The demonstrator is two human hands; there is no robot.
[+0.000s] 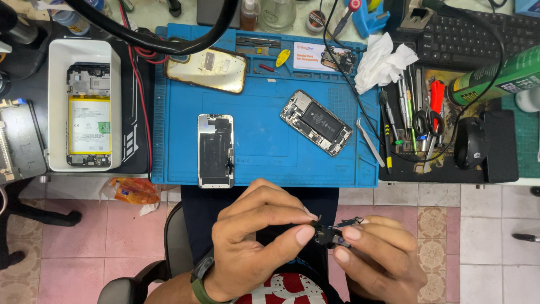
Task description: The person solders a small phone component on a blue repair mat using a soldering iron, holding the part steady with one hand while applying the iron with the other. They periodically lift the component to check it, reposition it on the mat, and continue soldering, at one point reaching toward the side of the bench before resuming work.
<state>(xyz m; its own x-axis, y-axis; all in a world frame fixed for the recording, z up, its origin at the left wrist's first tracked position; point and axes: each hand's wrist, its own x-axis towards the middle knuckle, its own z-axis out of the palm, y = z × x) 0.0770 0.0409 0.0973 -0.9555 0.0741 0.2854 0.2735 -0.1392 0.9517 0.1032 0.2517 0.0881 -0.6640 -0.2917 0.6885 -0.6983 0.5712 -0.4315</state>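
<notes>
Both hands — left hand (256,239), right hand (379,256) — are pinching a small black part (332,233) below the table's (360,188) near edge, apparently keeping it close for fine work.

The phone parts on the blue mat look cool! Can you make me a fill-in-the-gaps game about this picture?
1. Both hands, the left hand and the right hand, pinch one small ____ part.
2. The opened phone and the screen panel lie on a ____ mat.
3. The phone with the yellow battery lies in a ____ tray.

Missing words: black; blue; white
</notes>
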